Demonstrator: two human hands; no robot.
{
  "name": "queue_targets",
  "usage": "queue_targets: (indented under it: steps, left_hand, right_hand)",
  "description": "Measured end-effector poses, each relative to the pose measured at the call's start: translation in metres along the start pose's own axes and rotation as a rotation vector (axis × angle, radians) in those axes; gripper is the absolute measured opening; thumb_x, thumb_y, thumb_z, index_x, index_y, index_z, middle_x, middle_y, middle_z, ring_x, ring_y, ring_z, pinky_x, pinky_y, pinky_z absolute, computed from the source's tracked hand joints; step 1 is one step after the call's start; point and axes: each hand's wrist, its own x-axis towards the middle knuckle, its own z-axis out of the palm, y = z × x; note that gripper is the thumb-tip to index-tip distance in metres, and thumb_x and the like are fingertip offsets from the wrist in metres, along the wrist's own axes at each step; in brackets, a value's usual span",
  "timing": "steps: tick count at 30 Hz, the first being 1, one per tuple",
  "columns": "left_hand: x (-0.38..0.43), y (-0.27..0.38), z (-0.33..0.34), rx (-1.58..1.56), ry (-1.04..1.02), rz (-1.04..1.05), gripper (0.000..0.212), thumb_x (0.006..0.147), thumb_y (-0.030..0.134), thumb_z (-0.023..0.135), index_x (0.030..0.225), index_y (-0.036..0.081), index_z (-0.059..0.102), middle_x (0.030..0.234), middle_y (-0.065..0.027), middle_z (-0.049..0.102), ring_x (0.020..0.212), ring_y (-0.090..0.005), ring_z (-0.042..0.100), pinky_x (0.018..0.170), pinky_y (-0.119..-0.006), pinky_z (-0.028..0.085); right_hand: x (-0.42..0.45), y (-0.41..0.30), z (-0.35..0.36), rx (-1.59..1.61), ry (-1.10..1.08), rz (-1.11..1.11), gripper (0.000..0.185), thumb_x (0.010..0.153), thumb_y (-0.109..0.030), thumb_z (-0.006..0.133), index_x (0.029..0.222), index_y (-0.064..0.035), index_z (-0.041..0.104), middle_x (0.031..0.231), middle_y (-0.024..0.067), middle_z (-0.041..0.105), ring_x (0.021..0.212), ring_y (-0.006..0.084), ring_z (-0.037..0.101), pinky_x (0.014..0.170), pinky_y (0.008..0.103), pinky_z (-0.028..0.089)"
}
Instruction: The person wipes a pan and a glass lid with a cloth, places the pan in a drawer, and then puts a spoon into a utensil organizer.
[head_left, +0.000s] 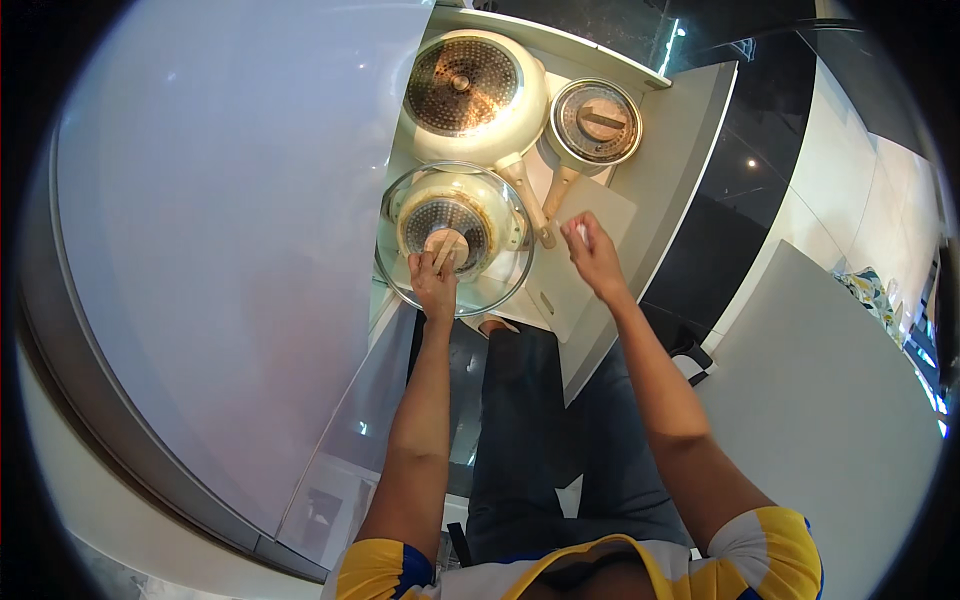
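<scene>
My left hand (433, 283) grips the wooden knob (448, 249) of a large clear glass lid (517, 281). Beneath the glass, a cream pot (487, 191) lies upside down, its dark dotted base showing brown stains around the rim. My right hand (595, 255) is closed around something small and white, mostly hidden by the fingers. That hand hovers over the right side of the open drawer, close to the wooden handle (529, 196) of an upturned cream pan (525, 82). Beside this pan sits a small lidded saucepan (598, 124) with a wooden knob and handle.
The white drawer (686, 120) surrounds the cookware, and a flat pale panel (592, 277) lies at its right. A broad white surface (240, 187) borders it on the left. A grey surface (817, 420) is at right, with patterned cloth (870, 296) beyond.
</scene>
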Motion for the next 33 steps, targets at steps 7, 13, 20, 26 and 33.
queue_targets:
  steps: [7,13,20,26,33]
  left_hand:
    - [0.01,-0.019,-0.001,0.215,0.055,0.275,0.023,0.078,0.01,0.068,0.084,-0.006,0.053,0.089,-0.0119,0.045,0.07,-0.0245,0.055,0.053,-0.033,0.05]
    - [0.009,-0.001,-0.003,0.212,0.054,0.27,0.023,0.079,0.012,0.068,0.083,-0.005,0.053,0.088,-0.0125,0.045,0.069,-0.0246,0.055,0.052,-0.033,0.049]
    - [0.037,0.051,0.001,0.206,0.068,0.362,0.024,0.079,0.017,0.067,0.076,-0.004,0.054,0.081,-0.0161,0.048,0.073,-0.0322,0.052,0.062,-0.041,0.044]
    - [0.1,0.098,0.026,0.338,0.031,0.489,0.032,0.083,0.023,0.063,0.079,-0.008,0.059,0.083,-0.0157,0.053,0.055,-0.022,0.056,0.048,-0.033,0.047]
    - [0.165,0.132,0.06,0.428,0.017,0.491,0.03,0.075,0.021,0.067,0.081,-0.008,0.064,0.081,-0.0243,0.059,0.079,-0.0367,0.057,0.074,-0.042,0.047]
  right_hand:
    - [-0.066,-0.053,-0.021,-0.072,-0.131,0.063,0.015,0.091,-0.016,0.052,0.088,-0.0019,0.048,0.067,0.0123,0.051,0.057,0.0195,0.049,0.055,0.0306,0.039]
    - [-0.081,-0.072,-0.034,-0.208,-0.075,-0.037,0.011,0.091,-0.011,0.05,0.089,-0.001,0.047,0.072,0.0158,0.052,0.059,0.0285,0.051,0.056,0.0349,0.042]
    - [-0.072,-0.066,-0.042,-0.341,0.109,-0.194,0.007,0.089,-0.006,0.051,0.09,-0.0003,0.048,0.076,0.0175,0.053,0.067,0.0359,0.055,0.059,0.0396,0.044]
    - [-0.071,-0.054,-0.043,-0.409,0.137,-0.319,0.006,0.085,-0.003,0.055,0.088,-0.0016,0.05,0.078,0.0153,0.053,0.066,0.0338,0.056,0.059,0.0398,0.045]
    - [-0.068,-0.049,-0.04,-0.538,0.192,-0.43,0.01,0.08,-0.003,0.06,0.085,-0.0048,0.051,0.075,0.0099,0.052,0.064,0.028,0.057,0.054,0.0356,0.046]
